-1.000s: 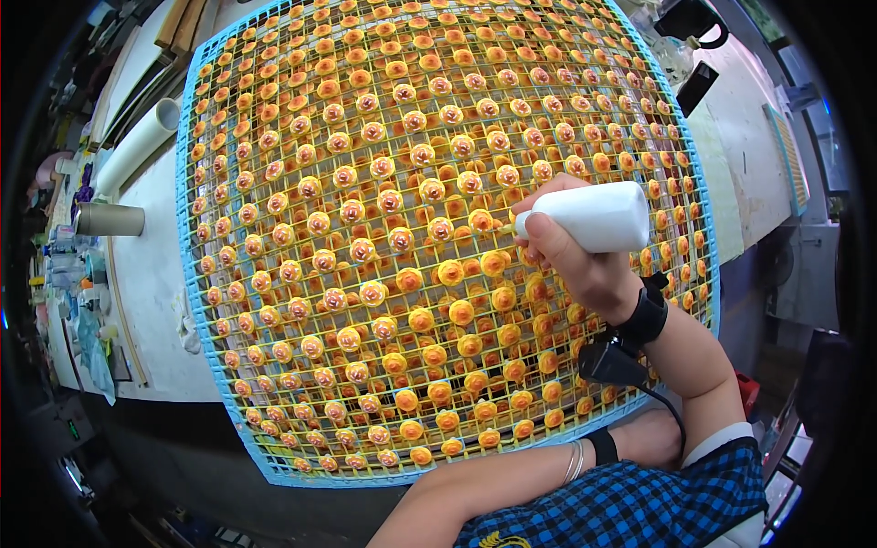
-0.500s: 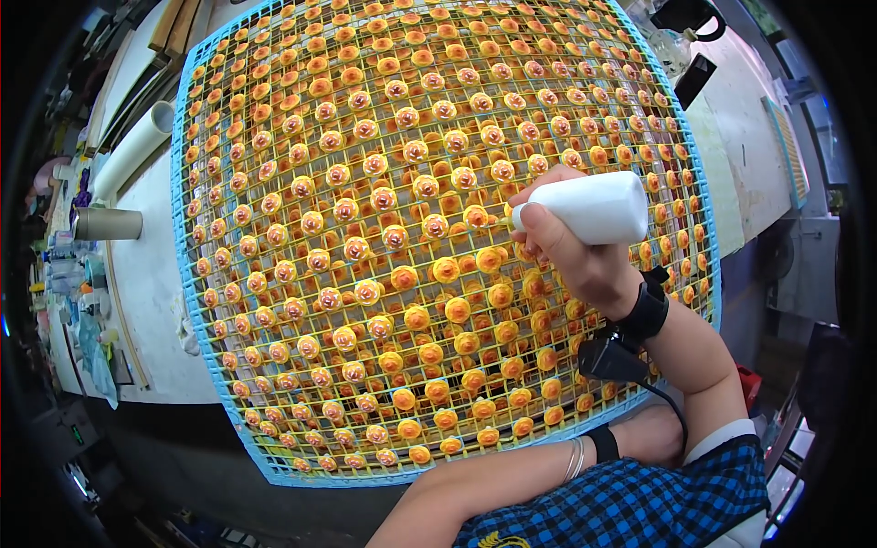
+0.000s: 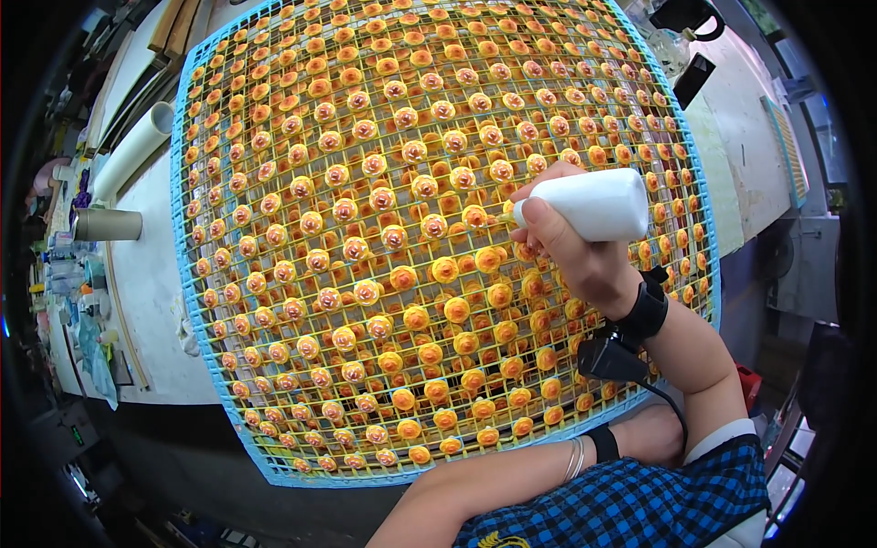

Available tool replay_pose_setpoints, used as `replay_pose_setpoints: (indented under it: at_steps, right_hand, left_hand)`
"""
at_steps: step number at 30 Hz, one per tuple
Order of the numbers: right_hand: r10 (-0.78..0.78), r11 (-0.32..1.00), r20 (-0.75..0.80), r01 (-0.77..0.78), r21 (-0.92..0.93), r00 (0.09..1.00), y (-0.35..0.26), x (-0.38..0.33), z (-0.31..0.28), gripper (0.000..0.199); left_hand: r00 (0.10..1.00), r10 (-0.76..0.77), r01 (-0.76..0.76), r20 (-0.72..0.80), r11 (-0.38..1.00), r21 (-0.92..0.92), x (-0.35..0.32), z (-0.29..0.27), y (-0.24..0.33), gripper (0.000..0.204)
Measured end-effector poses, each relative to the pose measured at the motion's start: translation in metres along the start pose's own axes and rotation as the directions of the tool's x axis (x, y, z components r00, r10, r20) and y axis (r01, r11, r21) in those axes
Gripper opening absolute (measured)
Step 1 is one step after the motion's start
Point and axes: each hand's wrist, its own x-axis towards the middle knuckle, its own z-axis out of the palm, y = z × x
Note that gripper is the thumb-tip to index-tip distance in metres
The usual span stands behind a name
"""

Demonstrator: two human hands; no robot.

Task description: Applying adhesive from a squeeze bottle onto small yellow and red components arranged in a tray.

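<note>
My right hand is wrapped around a white squeeze bottle. The bottle is tilted, its narrow yellowish tip pointing left, close to a small orange-and-yellow flower piece. Rows of these rose-like pieces sit on a yellow wire mesh rack with a light blue frame. Many flowers at the middle and left carry pale, glossy marks; those to the lower right look plain orange and yellow. More flowers show through the mesh underneath. My left hand lies by the rack's near right edge, its fingers hidden behind my right arm.
A black device with a cable hangs at my right wrist. On the table left of the rack are a metallic cylinder and a white tube. A dark phone-like slab and a black-handled jug are at the far right.
My right hand and the bottle have shifted very slightly upward. My left arm and the rack look the same.
</note>
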Motion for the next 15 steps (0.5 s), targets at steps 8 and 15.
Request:
replay_pose_setpoints:
  at_steps: [8,15]
  right_hand:
    - [0.020,1.000,-0.027,-0.021,-0.004,0.999,-0.0016,0.0008,-0.0001,0.012]
    - [0.056,0.998,-0.021,-0.055,0.035,0.998,-0.0041,-0.0003,0.0003,0.010]
  left_hand:
    - [1.000,-0.029,0.029,0.007,0.999,-0.021,0.0004,0.0052,-0.0028,0.019]
    - [1.000,-0.026,0.025,-0.001,0.999,-0.042,0.0005,0.0045,-0.0024,0.018]
